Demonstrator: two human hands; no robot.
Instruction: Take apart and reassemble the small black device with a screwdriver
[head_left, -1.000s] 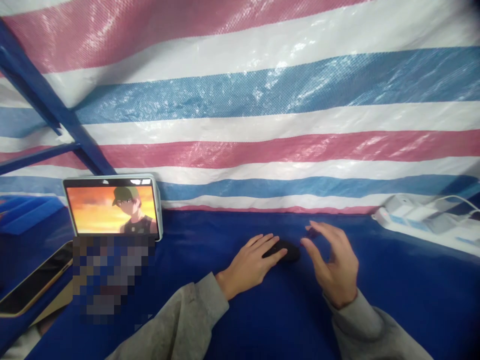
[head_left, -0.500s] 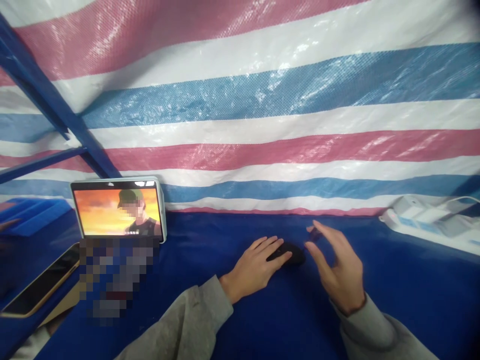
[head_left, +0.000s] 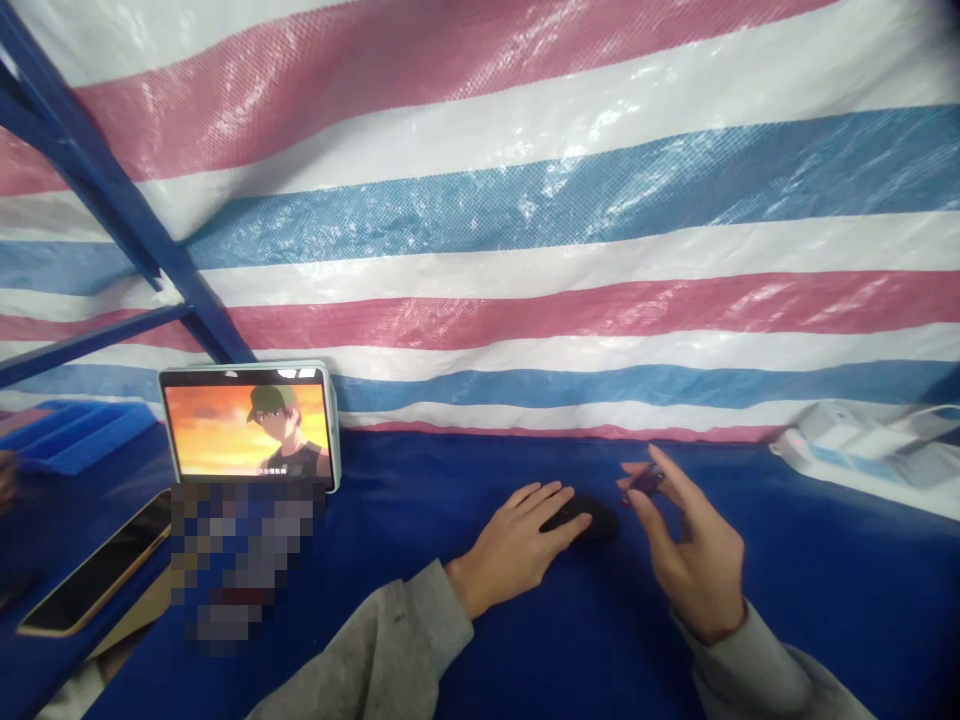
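Note:
On the blue tabletop lies a black computer mouse. My left hand curls over its left end, fingers on the far side and thumb along the near side. To the right, my right hand is raised beside the mouse, apart from it. Between its thumb and fingertips it pinches a small dark purple-red, see-through piece, whose kind I cannot make out. Grey sleeves cover both wrists.
A tablet playing a cartoon stands at the left, with a blurred-out patch before it. Beside it are a phone and a blue tray. A white power strip lies at the right. Striped sheeting hangs behind.
My right hand has turned slightly, and the small purple-red piece shows more clearly between its fingers. My left hand stays on the mouse. The whole view has shifted a little.

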